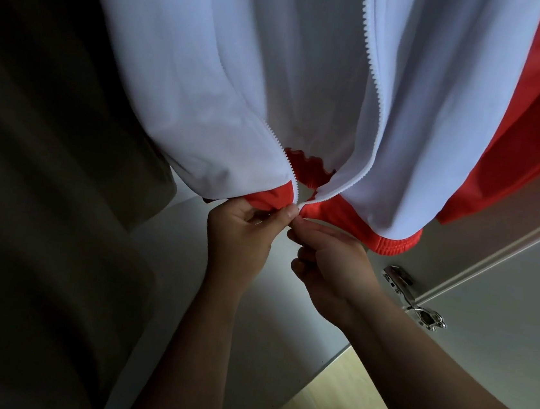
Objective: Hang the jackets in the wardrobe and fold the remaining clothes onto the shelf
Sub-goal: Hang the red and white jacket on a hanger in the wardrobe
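Note:
A white jacket (229, 75) with red trim and a red sleeve stripe hangs inside the wardrobe, its front unzipped, with the two white zipper rows meeting at the red hem. My left hand (242, 231) pinches the left side of the hem at the zipper's bottom end. Just to its right, my right hand (329, 261) pinches the right zipper end, fingertips almost touching the left hand's. The hanger and rail are out of view above.
A dark olive garment (44, 195) hangs close on the left, touching the jacket. The pale wardrobe floor (282, 316) lies below my hands. A metal door hinge (414, 298) sits on the right side panel. Light wooden flooring (347, 401) shows at the bottom.

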